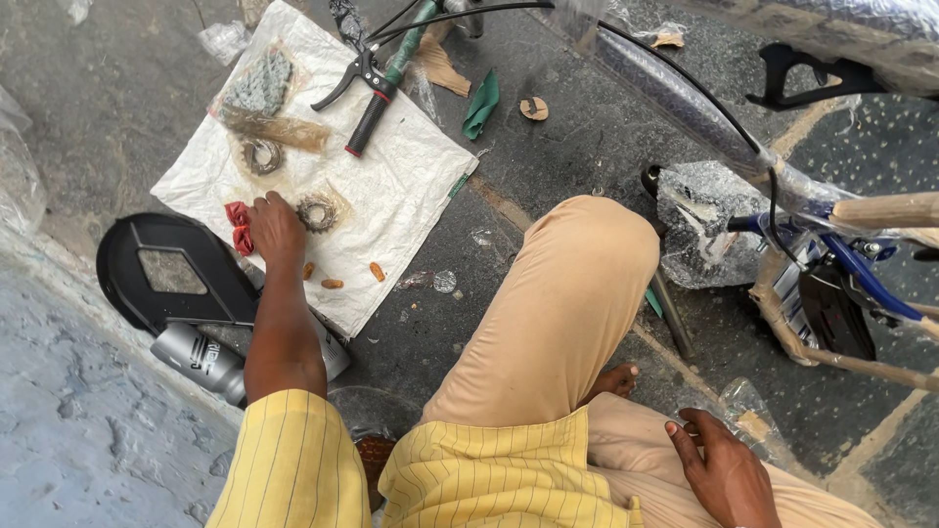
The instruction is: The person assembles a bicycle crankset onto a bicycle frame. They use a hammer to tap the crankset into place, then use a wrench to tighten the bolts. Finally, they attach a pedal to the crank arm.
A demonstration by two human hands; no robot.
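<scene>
Left hand (275,227) lies knuckles-up on the white woven plastic sheet (391,186) spread on the dark stone floor (548,147); grip cannot be told. Crumpled red cloth (239,227) touches its left side, small rusty toothed sprocket (316,211) just right. Sheet's near edge close behind the wrist; open sheet farther right. Right hand (722,471) rests loosely spread on the tan trouser leg (562,303), holding nothing.

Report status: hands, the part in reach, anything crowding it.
Left hand on white sack, touching red cloth. Right hand resting on thigh. Sprocket beside left fingers; nothing blocking.
</scene>
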